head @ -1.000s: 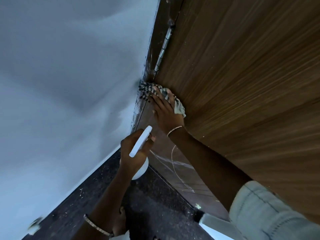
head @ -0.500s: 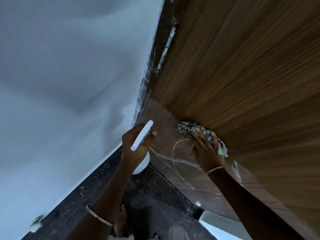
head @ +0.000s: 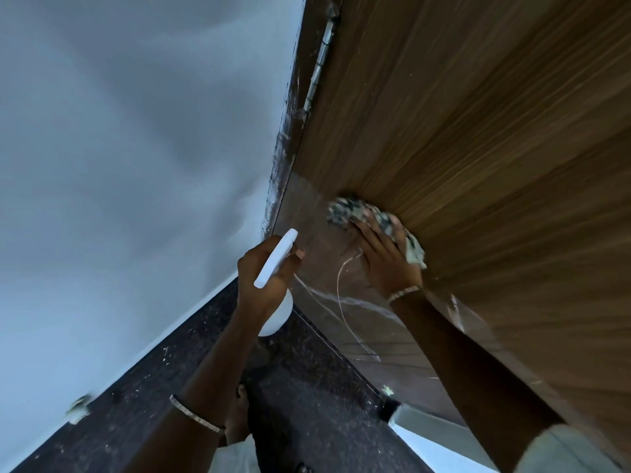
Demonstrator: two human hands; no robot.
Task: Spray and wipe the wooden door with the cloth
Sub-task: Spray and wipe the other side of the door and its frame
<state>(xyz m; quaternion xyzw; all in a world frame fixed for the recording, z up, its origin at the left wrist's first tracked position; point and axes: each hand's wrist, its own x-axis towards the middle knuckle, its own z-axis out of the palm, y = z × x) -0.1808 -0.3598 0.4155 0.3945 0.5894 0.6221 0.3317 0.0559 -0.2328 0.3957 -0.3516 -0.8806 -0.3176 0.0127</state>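
Head view: right hand [head: 382,264] presses cloth [head: 343,211] on door [head: 478,131], left hand [head: 261,281] grips bottle [head: 276,258].

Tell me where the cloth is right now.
In the head view, the cloth sits just right of centre, pressed against the wooden door under the right hand, right of the spray bottle in the left hand.

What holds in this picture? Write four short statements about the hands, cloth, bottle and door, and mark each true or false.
1. The right hand presses the cloth against the wooden door. True.
2. The left hand is empty. False: it grips a white spray bottle.
3. The cloth is plain red. False: it is patterned, dark and pale.
4. Pale streaks mark the door below the right hand. True.
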